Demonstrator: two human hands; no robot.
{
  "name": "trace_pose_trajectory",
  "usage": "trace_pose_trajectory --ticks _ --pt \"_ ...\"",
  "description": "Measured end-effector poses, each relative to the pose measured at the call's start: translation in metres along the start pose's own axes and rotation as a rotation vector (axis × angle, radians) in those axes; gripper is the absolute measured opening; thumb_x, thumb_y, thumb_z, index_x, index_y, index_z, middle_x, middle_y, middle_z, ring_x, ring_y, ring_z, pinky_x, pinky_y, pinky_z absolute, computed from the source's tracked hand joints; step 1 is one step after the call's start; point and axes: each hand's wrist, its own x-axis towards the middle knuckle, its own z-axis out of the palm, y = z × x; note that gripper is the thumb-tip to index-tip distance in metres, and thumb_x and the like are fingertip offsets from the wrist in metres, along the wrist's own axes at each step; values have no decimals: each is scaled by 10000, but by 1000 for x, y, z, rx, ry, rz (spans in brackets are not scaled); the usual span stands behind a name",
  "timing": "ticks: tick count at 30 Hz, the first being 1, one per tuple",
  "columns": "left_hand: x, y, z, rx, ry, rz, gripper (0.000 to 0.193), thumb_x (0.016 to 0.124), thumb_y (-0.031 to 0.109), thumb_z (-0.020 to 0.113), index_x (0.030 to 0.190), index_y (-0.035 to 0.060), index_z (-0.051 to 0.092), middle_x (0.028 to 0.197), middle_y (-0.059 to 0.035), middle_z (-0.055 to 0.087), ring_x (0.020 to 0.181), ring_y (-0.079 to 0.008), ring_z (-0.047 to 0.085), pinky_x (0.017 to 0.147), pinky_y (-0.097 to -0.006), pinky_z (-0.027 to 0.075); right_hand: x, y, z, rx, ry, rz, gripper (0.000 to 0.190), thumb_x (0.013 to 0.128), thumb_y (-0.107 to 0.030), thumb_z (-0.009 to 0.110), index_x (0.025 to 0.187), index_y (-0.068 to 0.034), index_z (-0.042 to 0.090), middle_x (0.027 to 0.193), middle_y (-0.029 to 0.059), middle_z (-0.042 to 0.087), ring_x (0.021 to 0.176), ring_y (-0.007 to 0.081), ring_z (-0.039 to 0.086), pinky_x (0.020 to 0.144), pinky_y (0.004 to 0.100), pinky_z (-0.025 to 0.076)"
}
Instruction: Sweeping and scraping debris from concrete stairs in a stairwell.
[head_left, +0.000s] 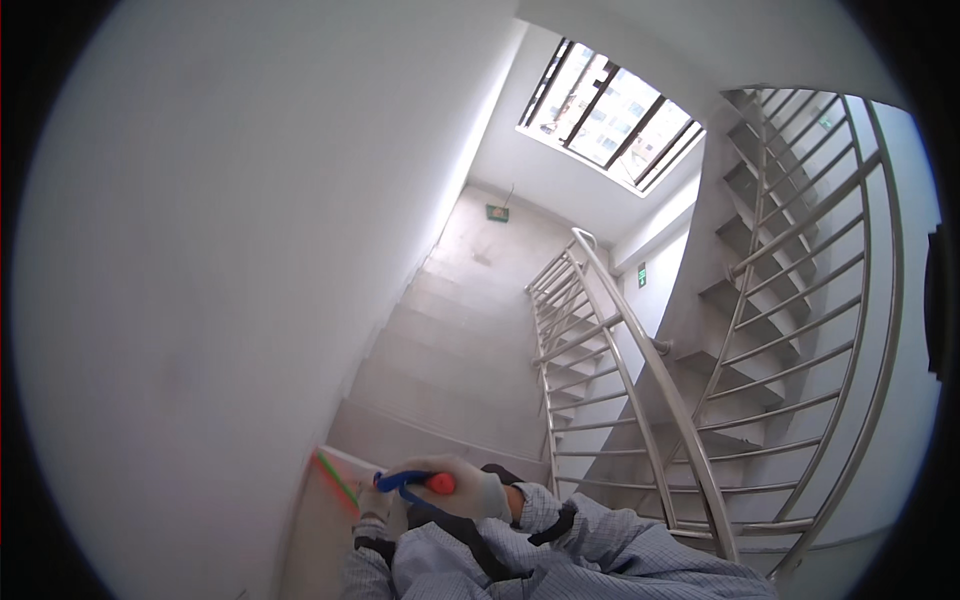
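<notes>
My right hand (474, 486), in a pale work glove, is closed around a tool handle (441, 483) with a red rounded end. A curved blue part (405, 480) runs from it towards my left hand. My left hand (373, 501), also gloved, is against the blue part's far end; its fingers are blurred and partly hidden. Just beyond it, a green and orange-red strip (335, 478) slants across the stair near the wall. Whether the strip belongs to the same tool cannot be told.
Concrete steps (435, 375) descend ahead to a landing (480, 244), where a green sign (497, 213) lies. A white wall (187, 300) rises on the left. Metal railings (637, 337) line the right, with another flight (739, 315) beyond. A barred window (611, 112) is above the landing.
</notes>
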Motion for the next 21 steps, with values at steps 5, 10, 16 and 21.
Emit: trace_pose_trajectory --ticks 5,10,16,21 --pt "71 77 -11 -210 -119 46 206 747 254 679 757 56 625 728 -126 654 705 -258 659 593 -371 479 20 -27 -31 -90 1 -254 318 848 60 515 1160 23 567 1092 131 634 1015 181 592 918 298 451" --pt "60 125 -38 -199 -171 -223 219 772 266 655 756 49 622 727 -134 652 707 -283 657 587 -386 476 33 -55 -97 80 -37 -95 285 864 -14 552 1142 35 580 1048 98 648 904 109 600 789 255 485" --pt "-3 -52 78 261 1 -445 313 791 341 651 880 43 624 790 -131 662 762 -320 655 645 -429 483 25 137 -135 73 -335 13 298 889 -129 606 1144 25 592 1045 83 653 901 120 603 804 257 496" --pt "1 -47 133 108 -30 -418 291 794 320 650 908 55 622 818 -136 667 773 -272 661 679 -403 493 15 139 -181 99 -314 18 271 895 -70 570 1145 35 581 1072 122 647 960 166 611 884 269 476"
